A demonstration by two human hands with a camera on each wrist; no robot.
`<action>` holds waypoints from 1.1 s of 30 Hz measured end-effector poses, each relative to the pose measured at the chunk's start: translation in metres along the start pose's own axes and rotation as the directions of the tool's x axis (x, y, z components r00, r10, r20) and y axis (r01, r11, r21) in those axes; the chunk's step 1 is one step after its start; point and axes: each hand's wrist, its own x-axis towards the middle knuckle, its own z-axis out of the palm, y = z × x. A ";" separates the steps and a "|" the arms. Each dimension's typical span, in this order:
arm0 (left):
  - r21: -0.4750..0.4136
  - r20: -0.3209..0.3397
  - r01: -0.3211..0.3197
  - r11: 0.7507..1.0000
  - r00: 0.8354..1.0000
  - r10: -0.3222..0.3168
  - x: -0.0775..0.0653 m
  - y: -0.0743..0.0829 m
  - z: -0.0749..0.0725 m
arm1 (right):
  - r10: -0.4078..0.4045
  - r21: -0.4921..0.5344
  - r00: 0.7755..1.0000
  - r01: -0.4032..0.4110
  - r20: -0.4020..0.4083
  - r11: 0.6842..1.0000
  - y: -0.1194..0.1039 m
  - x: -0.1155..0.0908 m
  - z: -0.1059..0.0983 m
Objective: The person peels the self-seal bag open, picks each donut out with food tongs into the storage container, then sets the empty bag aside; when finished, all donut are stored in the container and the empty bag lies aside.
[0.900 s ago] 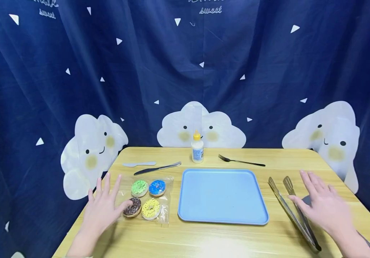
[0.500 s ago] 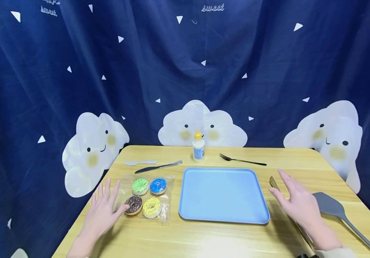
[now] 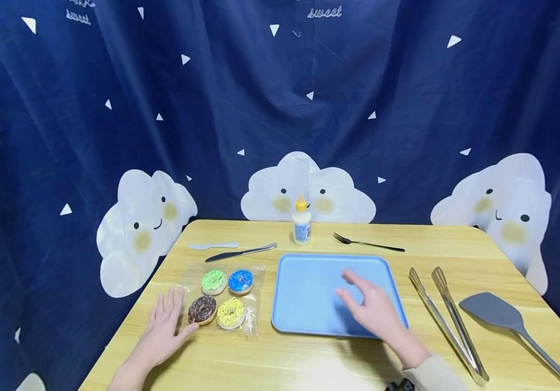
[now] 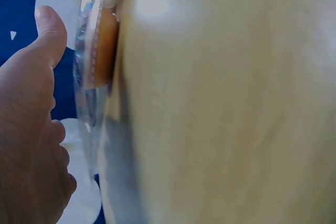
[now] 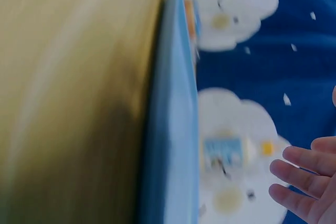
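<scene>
In the head view my left hand (image 3: 163, 331) spreads its fingers beside a clear plastic bag (image 3: 252, 325) of donuts, the thumb close to the chocolate donut (image 3: 202, 310). Whether the thumb touches the bag I cannot tell. Also in the bag are a green donut (image 3: 214, 282), a blue donut (image 3: 240, 282) and a yellow donut (image 3: 231, 314). Over the right half of the blue tray (image 3: 309, 293) hovers my right hand (image 3: 375, 309), fingers extended and holding nothing. The right wrist view shows the relaxed fingers (image 5: 299, 179) beyond the tray's edge.
Behind the tray stands a glue bottle (image 3: 301, 225) with a yellow cap. A fork (image 3: 368, 244) lies to its right, a table knife (image 3: 241, 252) and a white plastic knife (image 3: 214, 246) to its left. Metal tongs (image 3: 448, 326) and a grey spatula (image 3: 497, 315) lie on the right.
My right hand has swept left from above the tongs and spatula to over the tray, uncovering both utensils. My left hand has drawn slightly back toward the near edge.
</scene>
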 end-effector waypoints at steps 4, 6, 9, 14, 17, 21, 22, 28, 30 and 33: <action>-0.034 0.034 0.018 0.999 0.999 -0.017 -0.002 -0.005 0.004 | 0.005 0.108 0.999 -0.008 0.033 0.994 -0.019 0.003 0.027; -0.048 0.057 0.029 0.998 0.998 -0.026 -0.003 -0.006 0.005 | 0.011 0.178 0.999 -0.020 0.053 0.984 -0.029 0.004 0.039; -0.068 0.097 0.055 0.996 0.994 -0.048 -0.003 -0.007 0.006 | 0.007 0.299 0.992 -0.046 0.129 0.953 -0.045 0.005 0.059; -0.068 0.144 0.084 0.994 0.987 -0.074 -0.004 -0.007 0.006 | -0.033 0.417 0.965 -0.082 0.260 0.905 -0.068 0.006 0.091; -0.054 0.163 0.088 0.995 0.984 -0.078 -0.003 -0.008 0.007 | -0.030 0.435 0.956 -0.105 0.292 0.894 -0.077 0.006 0.107; -0.042 0.182 0.088 0.995 0.980 -0.079 -0.002 -0.008 0.008 | 0.011 0.419 0.940 -0.163 0.341 0.893 -0.087 0.007 0.125; -0.045 0.184 0.090 0.995 0.980 -0.080 -0.002 -0.007 0.009 | 0.022 0.407 0.936 -0.174 0.352 0.897 -0.090 0.007 0.129; -0.076 0.194 0.090 0.993 0.978 -0.074 -0.003 -0.008 0.011 | 0.077 0.277 0.917 -0.198 0.392 0.940 -0.108 0.005 0.145; -0.080 0.201 0.089 0.993 0.977 -0.071 -0.004 -0.009 0.013 | 0.097 0.236 0.912 -0.205 0.399 0.950 -0.112 0.005 0.149; -0.068 0.226 0.102 0.992 0.970 -0.085 -0.004 -0.011 0.015 | 0.122 0.185 0.909 -0.209 0.398 0.960 -0.117 0.004 0.154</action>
